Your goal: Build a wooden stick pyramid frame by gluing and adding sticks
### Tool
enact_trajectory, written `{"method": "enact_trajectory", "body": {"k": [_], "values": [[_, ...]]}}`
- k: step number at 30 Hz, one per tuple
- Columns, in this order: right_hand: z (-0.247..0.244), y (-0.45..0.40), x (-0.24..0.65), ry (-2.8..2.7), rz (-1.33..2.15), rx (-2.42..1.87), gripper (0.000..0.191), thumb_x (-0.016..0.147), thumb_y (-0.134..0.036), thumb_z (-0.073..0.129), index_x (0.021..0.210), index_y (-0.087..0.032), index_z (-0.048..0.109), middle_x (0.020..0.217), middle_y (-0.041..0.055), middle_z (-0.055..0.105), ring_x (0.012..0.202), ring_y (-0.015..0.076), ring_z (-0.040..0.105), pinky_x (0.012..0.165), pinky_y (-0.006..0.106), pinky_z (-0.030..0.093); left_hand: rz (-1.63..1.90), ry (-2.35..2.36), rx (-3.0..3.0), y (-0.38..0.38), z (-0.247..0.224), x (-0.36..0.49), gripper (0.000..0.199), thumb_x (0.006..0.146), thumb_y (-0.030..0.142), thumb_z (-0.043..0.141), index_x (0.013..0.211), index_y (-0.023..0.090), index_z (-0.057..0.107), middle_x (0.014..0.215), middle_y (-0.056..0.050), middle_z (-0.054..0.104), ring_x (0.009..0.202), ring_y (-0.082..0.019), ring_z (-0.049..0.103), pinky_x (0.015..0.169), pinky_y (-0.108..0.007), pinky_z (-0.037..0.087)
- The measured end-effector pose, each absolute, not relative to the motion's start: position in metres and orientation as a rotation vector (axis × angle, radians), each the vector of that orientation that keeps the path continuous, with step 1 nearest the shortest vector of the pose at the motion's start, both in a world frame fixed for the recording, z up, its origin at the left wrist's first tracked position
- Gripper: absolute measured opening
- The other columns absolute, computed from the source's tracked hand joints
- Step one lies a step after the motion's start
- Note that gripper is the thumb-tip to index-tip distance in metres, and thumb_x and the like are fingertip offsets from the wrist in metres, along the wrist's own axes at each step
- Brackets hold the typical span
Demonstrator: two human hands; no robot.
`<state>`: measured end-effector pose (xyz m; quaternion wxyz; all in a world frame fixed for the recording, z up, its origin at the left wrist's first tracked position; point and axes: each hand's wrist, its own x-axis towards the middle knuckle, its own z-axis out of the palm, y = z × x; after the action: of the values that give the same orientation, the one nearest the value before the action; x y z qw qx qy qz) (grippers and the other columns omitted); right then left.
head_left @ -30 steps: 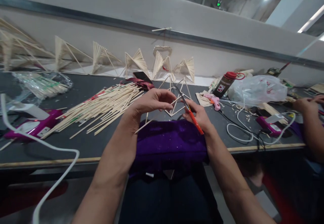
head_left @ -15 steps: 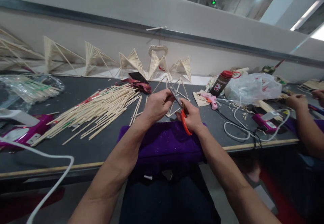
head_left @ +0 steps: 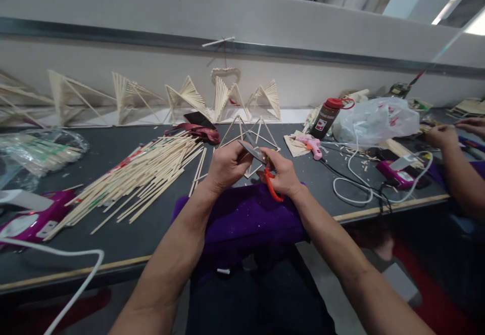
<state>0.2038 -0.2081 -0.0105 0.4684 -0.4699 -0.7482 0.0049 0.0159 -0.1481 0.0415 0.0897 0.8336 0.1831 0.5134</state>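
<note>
My right hand (head_left: 285, 172) grips a pair of scissors (head_left: 272, 187) with orange-red handles. The blades are spread apart and point up and to the left, towards my left hand (head_left: 228, 166). That hand is closed in a pinch beside the blades; what its fingers hold is hidden. Just behind both hands, a frame of thin wooden sticks (head_left: 268, 135) stands on the dark table, partly covered by them. Below the hands a purple cloth (head_left: 242, 219) lies over the table edge and my lap.
Loose wooden sticks (head_left: 151, 176) are heaped at the left. Fan-shaped stick models (head_left: 187, 97) line the wall. On the right are a pink glue gun (head_left: 312, 146), a bottle (head_left: 326, 117), a plastic bag (head_left: 379, 120) and cables. Another person's hand (head_left: 441, 135) works at the far right.
The scissor blades have opened wider and swung more to the left. Both hands stay close together. The view has shifted slightly.
</note>
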Motion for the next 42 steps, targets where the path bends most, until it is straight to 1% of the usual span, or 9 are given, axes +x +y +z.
{"method": "enact_trajectory", "body": {"k": [8, 12, 15, 20, 25, 28, 34, 39, 42], "values": [[-0.012, -0.207, 0.206, -1.862, -0.006, -1.156, 0.057, 0.081, -0.028, 0.067, 0.135, -0.021, 0.051, 0.097, 0.0052, 0.065, 0.076, 0.0164, 0.059, 0.073, 0.032, 0.052, 1.624, 0.583, 2.5, -0.15, 0.039, 0.017, 0.011, 0.081, 0.011, 0.066, 0.09, 0.016, 0.069, 0.075, 0.0, 0.072, 0.064, -0.01, 0.065, 0.06, -0.019, 0.047], [-0.01, -0.208, 0.206, -1.858, -0.021, -1.174, 0.055, 0.082, -0.031, 0.065, 0.134, -0.023, 0.051, 0.091, 0.0028, 0.063, 0.076, 0.0164, 0.058, 0.073, 0.031, 0.051, 1.59, 0.594, 2.501, -0.15, 0.041, 0.016, 0.011, 0.084, 0.014, 0.063, 0.091, 0.017, 0.07, 0.076, -0.001, 0.073, 0.063, -0.01, 0.065, 0.061, -0.019, 0.048], [-0.008, -0.209, 0.206, -1.854, -0.042, -1.162, 0.053, 0.083, -0.032, 0.064, 0.134, -0.021, 0.051, 0.088, 0.0022, 0.061, 0.076, 0.0162, 0.058, 0.072, 0.031, 0.051, 1.538, 0.613, 2.514, -0.15, 0.043, 0.014, 0.01, 0.087, 0.018, 0.062, 0.091, 0.018, 0.071, 0.08, -0.002, 0.074, 0.066, -0.012, 0.066, 0.063, -0.021, 0.049], [-0.006, -0.21, 0.208, -1.852, -0.036, -1.168, 0.053, 0.085, -0.04, 0.064, 0.134, -0.021, 0.051, 0.089, 0.0025, 0.062, 0.077, 0.0166, 0.059, 0.072, 0.031, 0.051, 1.48, 0.639, 2.422, -0.15, 0.045, 0.014, 0.007, 0.087, 0.022, 0.065, 0.087, 0.019, 0.071, 0.07, 0.001, 0.07, 0.057, -0.01, 0.059, 0.056, -0.021, 0.045], [-0.005, -0.212, 0.206, -1.851, 0.015, -1.213, 0.058, 0.085, -0.047, 0.064, 0.136, -0.024, 0.049, 0.099, 0.0048, 0.066, 0.08, 0.0179, 0.061, 0.077, 0.034, 0.052, 1.454, 0.62, 2.358, -0.15, 0.045, 0.015, 0.006, 0.086, 0.021, 0.066, 0.087, 0.018, 0.072, 0.067, 0.002, 0.066, 0.056, -0.01, 0.056, 0.055, -0.021, 0.043], [-0.004, -0.214, 0.203, -1.835, 0.033, -1.222, 0.062, 0.084, -0.052, 0.064, 0.137, -0.022, 0.049, 0.106, 0.0074, 0.067, 0.081, 0.0186, 0.061, 0.076, 0.035, 0.053, 1.434, 0.598, 2.368, -0.151, 0.047, 0.015, 0.011, 0.089, 0.023, 0.062, 0.086, 0.018, 0.072, 0.064, 0.002, 0.065, 0.056, -0.01, 0.056, 0.056, -0.022, 0.043], [-0.003, -0.214, 0.202, -1.836, 0.038, -1.212, 0.07, 0.084, -0.058, 0.064, 0.138, -0.017, 0.051, 0.1, 0.0077, 0.066, 0.08, 0.0194, 0.061, 0.077, 0.037, 0.052, 1.413, 0.615, 2.44, -0.15, 0.049, 0.012, 0.018, 0.092, 0.028, 0.059, 0.085, 0.019, 0.073, 0.061, 0.002, 0.063, 0.053, -0.01, 0.055, 0.053, -0.023, 0.04], [0.001, -0.217, 0.203, -1.827, 0.112, -1.207, 0.077, 0.08, -0.064, 0.066, 0.143, -0.024, 0.048, 0.115, 0.0098, 0.064, 0.088, 0.0212, 0.06, 0.082, 0.041, 0.053, 1.365, 0.601, 2.487, -0.152, 0.049, 0.01, 0.02, 0.093, 0.029, 0.058, 0.084, 0.019, 0.074, 0.065, 0.001, 0.066, 0.057, -0.011, 0.057, 0.057, -0.023, 0.041], [0.002, -0.219, 0.202, -1.822, 0.157, -1.186, 0.076, 0.08, -0.06, 0.069, 0.144, -0.028, 0.046, 0.123, 0.0092, 0.063, 0.096, 0.0225, 0.06, 0.086, 0.042, 0.053, 1.365, 0.607, 2.51, -0.155, 0.051, 0.01, 0.02, 0.092, 0.027, 0.058, 0.082, 0.02, 0.074, 0.063, 0.001, 0.065, 0.056, -0.01, 0.056, 0.056, -0.023, 0.04]]}}
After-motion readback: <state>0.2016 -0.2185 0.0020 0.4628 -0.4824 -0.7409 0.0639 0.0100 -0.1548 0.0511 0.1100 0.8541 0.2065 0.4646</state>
